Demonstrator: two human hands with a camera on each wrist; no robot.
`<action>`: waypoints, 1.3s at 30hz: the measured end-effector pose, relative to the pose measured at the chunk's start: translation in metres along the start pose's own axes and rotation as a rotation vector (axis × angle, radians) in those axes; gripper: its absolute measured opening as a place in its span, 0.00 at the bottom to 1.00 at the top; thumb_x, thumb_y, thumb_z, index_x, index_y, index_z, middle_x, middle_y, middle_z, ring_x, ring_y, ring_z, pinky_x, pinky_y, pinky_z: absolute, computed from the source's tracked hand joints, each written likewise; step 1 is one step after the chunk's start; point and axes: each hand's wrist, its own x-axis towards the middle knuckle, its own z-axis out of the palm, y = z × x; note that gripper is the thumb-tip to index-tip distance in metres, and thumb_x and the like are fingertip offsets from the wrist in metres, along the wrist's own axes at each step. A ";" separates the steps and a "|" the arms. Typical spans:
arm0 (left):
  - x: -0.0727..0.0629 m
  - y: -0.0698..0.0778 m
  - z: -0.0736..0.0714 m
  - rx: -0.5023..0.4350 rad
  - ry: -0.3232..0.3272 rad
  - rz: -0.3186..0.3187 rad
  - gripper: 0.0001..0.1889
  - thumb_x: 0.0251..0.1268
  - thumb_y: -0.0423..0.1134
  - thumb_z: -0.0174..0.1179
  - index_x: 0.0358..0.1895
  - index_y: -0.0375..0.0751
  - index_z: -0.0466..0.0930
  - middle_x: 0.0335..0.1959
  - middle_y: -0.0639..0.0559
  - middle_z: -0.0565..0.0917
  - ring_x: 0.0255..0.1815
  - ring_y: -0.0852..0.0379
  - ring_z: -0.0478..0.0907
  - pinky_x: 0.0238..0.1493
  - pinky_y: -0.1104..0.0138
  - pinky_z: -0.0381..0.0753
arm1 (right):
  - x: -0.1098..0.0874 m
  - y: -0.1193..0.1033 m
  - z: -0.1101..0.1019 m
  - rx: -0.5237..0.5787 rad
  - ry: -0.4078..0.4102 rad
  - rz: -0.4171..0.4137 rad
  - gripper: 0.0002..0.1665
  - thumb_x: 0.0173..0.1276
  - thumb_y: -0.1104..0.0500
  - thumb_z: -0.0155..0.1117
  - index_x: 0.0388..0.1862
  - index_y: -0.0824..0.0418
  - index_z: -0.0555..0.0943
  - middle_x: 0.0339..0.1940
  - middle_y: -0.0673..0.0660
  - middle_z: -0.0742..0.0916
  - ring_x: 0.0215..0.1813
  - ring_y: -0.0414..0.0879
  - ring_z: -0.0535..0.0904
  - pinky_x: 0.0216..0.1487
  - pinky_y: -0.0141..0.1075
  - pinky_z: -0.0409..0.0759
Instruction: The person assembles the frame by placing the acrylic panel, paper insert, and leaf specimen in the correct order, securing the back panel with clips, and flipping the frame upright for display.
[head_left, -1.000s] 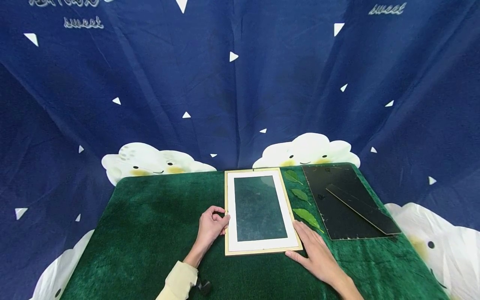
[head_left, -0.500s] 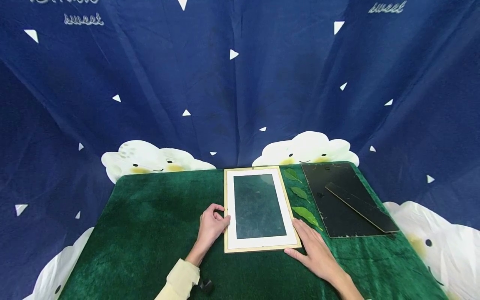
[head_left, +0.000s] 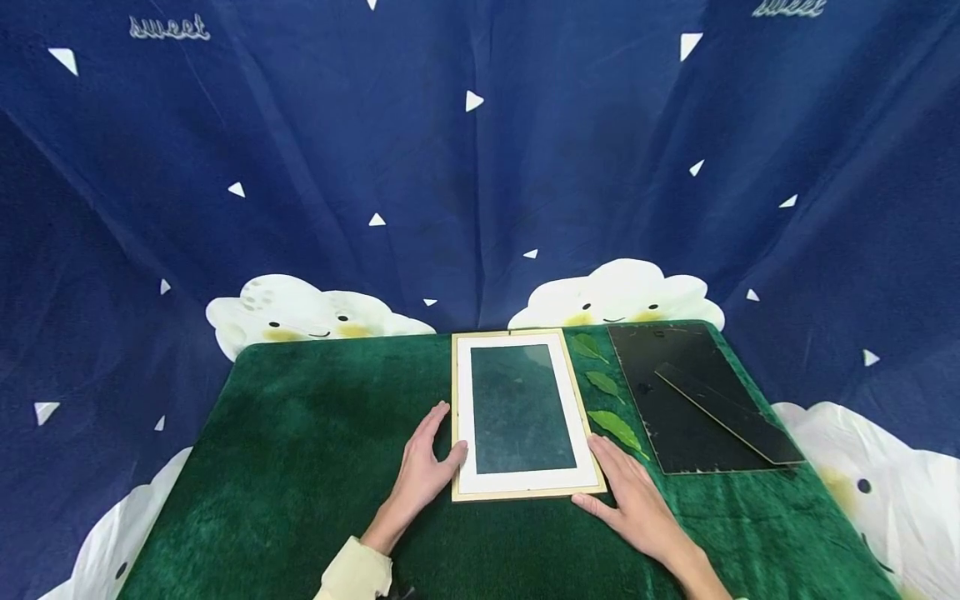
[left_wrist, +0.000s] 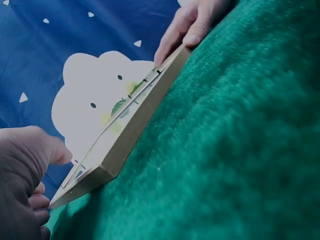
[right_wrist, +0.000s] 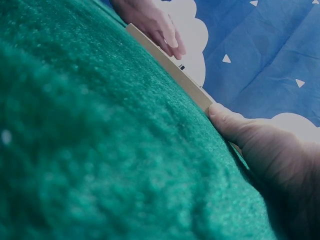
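A light wooden picture frame [head_left: 528,495] lies flat, with a white mat [head_left: 525,481] around a pane through which dark green shows. My left hand [head_left: 420,471] is at its left side, fingers extended and thumb over the edge. In the left wrist view, that thumb is raised close to the frame's corner. Along the right side rest the straight fingers of my right hand [head_left: 633,508]. Its thumb [right_wrist: 222,117] touches the near right corner in the right wrist view. Neither hand grips the frame.
Three green leaves, far [head_left: 590,347], middle [head_left: 603,383] and near [head_left: 617,431], line up right of the frame. Beyond them lies a black backing board [head_left: 633,392] with a stand leg [head_left: 727,417]. A green cloth [head_left: 315,433] covers the table; a blue curtain [head_left: 337,125] hangs behind.
My left hand has uncurled from its pinch at the frame's left edge; its fingers now extend forward with the thumb apart. The right hand and the frame stay in place.
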 end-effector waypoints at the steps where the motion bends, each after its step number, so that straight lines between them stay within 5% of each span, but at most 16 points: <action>1: -0.001 -0.001 -0.002 0.007 -0.028 0.004 0.38 0.70 0.45 0.67 0.79 0.35 0.64 0.81 0.39 0.65 0.82 0.39 0.59 0.78 0.40 0.60 | 0.000 0.000 0.000 0.001 0.001 -0.001 0.56 0.68 0.32 0.69 0.85 0.57 0.59 0.82 0.60 0.68 0.81 0.60 0.63 0.73 0.62 0.60; 9: -0.011 -0.011 -0.014 0.081 -0.171 0.078 0.49 0.71 0.59 0.64 0.85 0.40 0.52 0.86 0.45 0.53 0.86 0.40 0.45 0.80 0.37 0.49 | 0.003 0.000 -0.002 0.002 -0.002 -0.001 0.56 0.68 0.32 0.68 0.85 0.57 0.59 0.82 0.60 0.68 0.81 0.60 0.63 0.73 0.63 0.59; 17: -0.012 -0.014 -0.025 0.231 -0.292 0.050 0.57 0.66 0.71 0.61 0.87 0.49 0.40 0.87 0.58 0.42 0.88 0.54 0.37 0.84 0.46 0.42 | 0.003 0.000 -0.002 -0.003 0.001 -0.005 0.57 0.68 0.32 0.69 0.85 0.57 0.60 0.82 0.59 0.68 0.81 0.59 0.63 0.74 0.62 0.59; 28: -0.016 -0.021 -0.022 0.359 -0.321 0.140 0.61 0.60 0.79 0.58 0.86 0.46 0.45 0.86 0.54 0.49 0.87 0.55 0.43 0.84 0.50 0.45 | 0.004 -0.001 -0.001 -0.009 0.001 -0.005 0.57 0.68 0.31 0.68 0.85 0.56 0.60 0.82 0.59 0.69 0.81 0.59 0.62 0.74 0.62 0.59; 39: -0.019 -0.026 -0.021 0.367 -0.296 0.193 0.58 0.60 0.79 0.58 0.85 0.46 0.53 0.85 0.54 0.56 0.86 0.53 0.49 0.82 0.47 0.50 | 0.001 -0.002 -0.002 -0.003 0.000 0.001 0.57 0.68 0.31 0.69 0.85 0.57 0.60 0.82 0.60 0.69 0.81 0.60 0.63 0.73 0.63 0.59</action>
